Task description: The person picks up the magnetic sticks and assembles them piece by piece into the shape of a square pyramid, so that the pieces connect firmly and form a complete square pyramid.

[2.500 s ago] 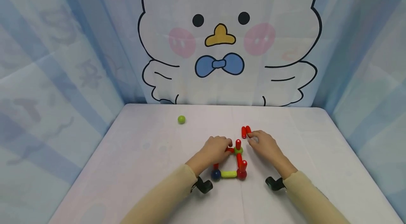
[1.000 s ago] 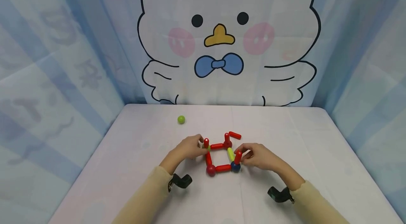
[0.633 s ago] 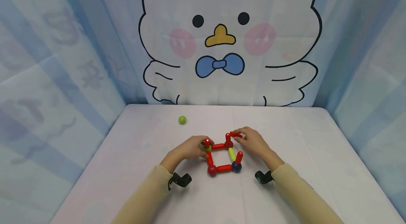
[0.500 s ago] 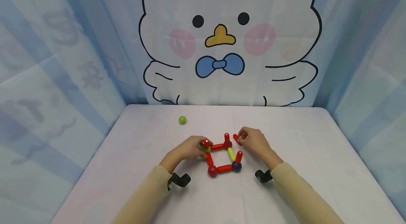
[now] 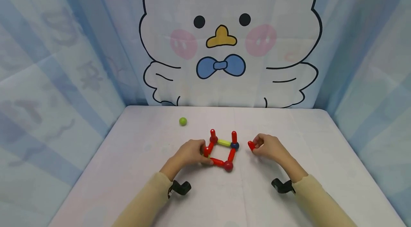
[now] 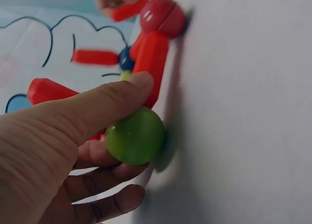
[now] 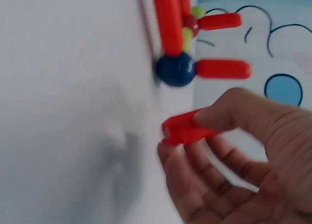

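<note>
A square frame of magnetic rods and balls stands on the table, with a blue ball (image 5: 235, 145), a dark red ball (image 5: 228, 166), another dark red ball (image 5: 213, 139) and a green ball (image 6: 135, 136) at its corners. One side is a yellow-green rod (image 5: 224, 142); the other sides are red. Red rods rise from every corner except the front right one. My left hand (image 5: 190, 154) grips the frame at the green corner, thumb on a red side rod (image 6: 152, 63). Right of the frame, my right hand (image 5: 268, 147) pinches a loose red magnetic rod (image 7: 185, 129), apart from the frame.
A loose green ball (image 5: 183, 121) lies toward the back left of the white table (image 5: 128, 170). Behind the table hangs a curtain (image 5: 224, 87) with a cartoon bird, and more curtain flanks both sides.
My left hand has turned the frame counterclockwise, bringing the blue ball to the back right. My right hand has taken the loose red rod from behind the frame and moved it right.
</note>
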Tool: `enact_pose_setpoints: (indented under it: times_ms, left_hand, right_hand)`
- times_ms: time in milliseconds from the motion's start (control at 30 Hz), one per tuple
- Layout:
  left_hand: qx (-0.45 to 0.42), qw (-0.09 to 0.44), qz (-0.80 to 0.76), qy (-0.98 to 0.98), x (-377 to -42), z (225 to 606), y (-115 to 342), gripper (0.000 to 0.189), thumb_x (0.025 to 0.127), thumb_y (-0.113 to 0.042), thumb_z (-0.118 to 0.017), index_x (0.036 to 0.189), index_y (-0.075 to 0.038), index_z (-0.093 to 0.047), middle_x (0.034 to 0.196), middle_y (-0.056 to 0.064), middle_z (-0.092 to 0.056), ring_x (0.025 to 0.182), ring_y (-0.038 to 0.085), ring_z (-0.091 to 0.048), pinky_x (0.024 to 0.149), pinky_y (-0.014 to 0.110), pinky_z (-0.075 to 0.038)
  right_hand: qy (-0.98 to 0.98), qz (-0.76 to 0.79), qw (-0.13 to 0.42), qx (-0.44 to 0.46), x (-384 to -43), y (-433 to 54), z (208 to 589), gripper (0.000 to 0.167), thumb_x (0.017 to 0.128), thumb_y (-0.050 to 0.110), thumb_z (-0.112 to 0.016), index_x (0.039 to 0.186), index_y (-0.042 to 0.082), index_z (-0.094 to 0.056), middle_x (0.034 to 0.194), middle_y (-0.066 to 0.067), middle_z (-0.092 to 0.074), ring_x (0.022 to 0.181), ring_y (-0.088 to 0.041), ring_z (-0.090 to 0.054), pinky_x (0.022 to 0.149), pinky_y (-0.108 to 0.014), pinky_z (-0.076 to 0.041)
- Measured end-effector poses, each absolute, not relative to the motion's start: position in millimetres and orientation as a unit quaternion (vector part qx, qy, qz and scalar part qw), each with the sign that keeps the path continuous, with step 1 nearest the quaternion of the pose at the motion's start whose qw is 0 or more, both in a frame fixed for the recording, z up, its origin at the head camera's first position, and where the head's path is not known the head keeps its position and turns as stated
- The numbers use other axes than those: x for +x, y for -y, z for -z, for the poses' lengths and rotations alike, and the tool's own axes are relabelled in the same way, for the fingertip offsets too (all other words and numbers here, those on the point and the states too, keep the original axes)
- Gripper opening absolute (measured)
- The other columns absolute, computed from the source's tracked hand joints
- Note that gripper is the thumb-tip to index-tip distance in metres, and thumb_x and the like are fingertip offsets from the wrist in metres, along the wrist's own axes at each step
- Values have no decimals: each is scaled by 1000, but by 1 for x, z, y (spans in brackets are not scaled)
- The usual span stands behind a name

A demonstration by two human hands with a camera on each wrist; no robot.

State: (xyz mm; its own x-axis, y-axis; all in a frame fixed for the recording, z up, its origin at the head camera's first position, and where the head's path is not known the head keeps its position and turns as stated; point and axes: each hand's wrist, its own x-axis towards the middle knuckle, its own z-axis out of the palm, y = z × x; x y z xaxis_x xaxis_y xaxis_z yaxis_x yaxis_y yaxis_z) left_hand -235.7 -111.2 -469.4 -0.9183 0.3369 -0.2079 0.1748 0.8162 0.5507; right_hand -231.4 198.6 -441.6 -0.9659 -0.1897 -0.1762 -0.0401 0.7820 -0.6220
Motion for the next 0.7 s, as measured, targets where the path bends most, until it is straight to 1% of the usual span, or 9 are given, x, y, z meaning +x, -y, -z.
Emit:
enact_pose_setpoints:
  times_ms: [133, 267, 367, 433, 533, 600, 700]
  left_hand:
    - [139, 134, -264, -945, -229, 476, 99, 45, 76, -48, -90, 85, -18, -57, 69, -2, -59, 67, 14, -55, 62, 28, -45]
    - [140, 121, -263, -947, -223, 479, 92, 47, 75, -52, -89, 81, -18, -57, 66, -3, -58, 64, 13, -54, 59, 27, -44]
    - [142, 127, -264, -946, -222, 475, 92, 49, 74, -54, -90, 81, -17, -58, 66, -3, -58, 64, 13, -54, 58, 27, -43]
    - [151, 143, -268, -941, -223, 473, 96, 49, 73, -53, -90, 83, -18, -58, 69, -4, -59, 66, 13, -54, 60, 27, -44]
    - [175, 170, -286, -927, -227, 466, 105, 45, 74, -47, -92, 88, -19, -60, 77, -5, -61, 73, 13, -56, 65, 27, -47]
    - [199, 178, -308, -913, -229, 461, 113, 42, 75, -40, -93, 92, -20, -61, 84, -5, -62, 79, 14, -57, 70, 28, -49]
    - [233, 176, -355, -888, -231, 458, 121, 33, 81, -30, -90, 99, -19, -64, 94, -5, -66, 86, 14, -60, 76, 29, -52]
  right_hand:
    - [-908, 386, 121, -113, -218, -189, 439, 27, 84, 8, -79, 106, 7, -62, 101, -6, -67, 90, -19, -67, 76, -35, -58]
    - [-885, 423, 117, -156, -210, -175, 442, 27, 84, 5, -78, 104, 9, -60, 102, -5, -69, 93, -19, -71, 81, -37, -61]
    - [-883, 425, 104, -168, -209, -167, 447, 27, 83, 3, -77, 103, 9, -60, 99, -3, -69, 92, -18, -70, 81, -34, -61]
    - [-887, 420, 100, -165, -207, -163, 449, 27, 83, 3, -77, 103, 10, -61, 98, -2, -68, 92, -17, -68, 81, -32, -60]
    - [-890, 416, 104, -153, -204, -160, 450, 28, 83, 2, -77, 103, 10, -60, 97, -1, -67, 91, -16, -66, 81, -31, -60]
    - [-889, 419, 104, -149, -202, -159, 450, 27, 84, 3, -77, 104, 11, -61, 98, -1, -68, 92, -16, -66, 81, -32, -60]
    - [-888, 421, 99, -153, -201, -160, 451, 25, 86, 6, -78, 105, 11, -62, 98, 0, -69, 93, -16, -66, 81, -33, -59]
